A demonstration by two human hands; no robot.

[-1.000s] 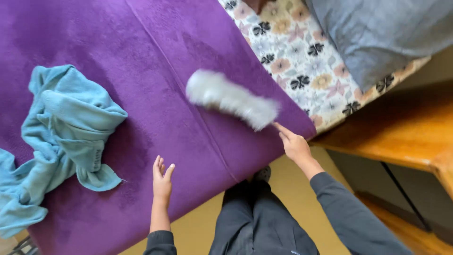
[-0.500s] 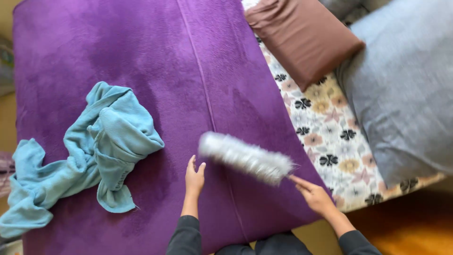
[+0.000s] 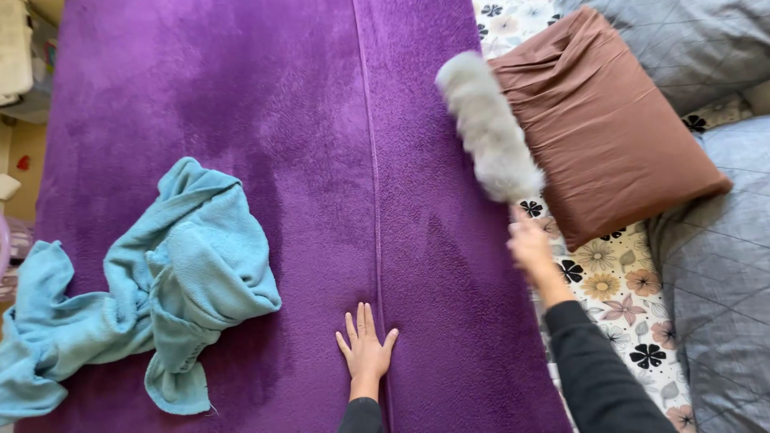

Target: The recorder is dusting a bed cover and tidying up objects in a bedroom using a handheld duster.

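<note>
Right now the right hand (image 3: 531, 244) has its fingers clenched around the handle of a fluffy grey duster (image 3: 489, 128), which is hidden inside the grip. The duster head points up and away to the far left, over the right edge of a purple blanket (image 3: 265, 120) and just beside a brown pillow (image 3: 605, 132). Whether it touches either one cannot be told.

The left hand (image 3: 366, 346) lies flat on the purple blanket at the near edge, fingers released and spread, grasping nothing, just left of a seam that runs from near to far down the blanket.

Well to the left of that hand, a crumpled light blue towel (image 3: 172, 293) lies on the blanket, its near left end trailing off toward the blanket's edge.

On the right, a floral sheet (image 3: 618, 281) with dark and pale flowers shows below the brown pillow, which rests partly on it. Grey quilted pillows (image 3: 714, 265) lie at the far right and at the near right, beside the brown one. Both sleeves are dark.

At the far left edge, a few pale objects sit beside the bed, too cut off to identify.
</note>
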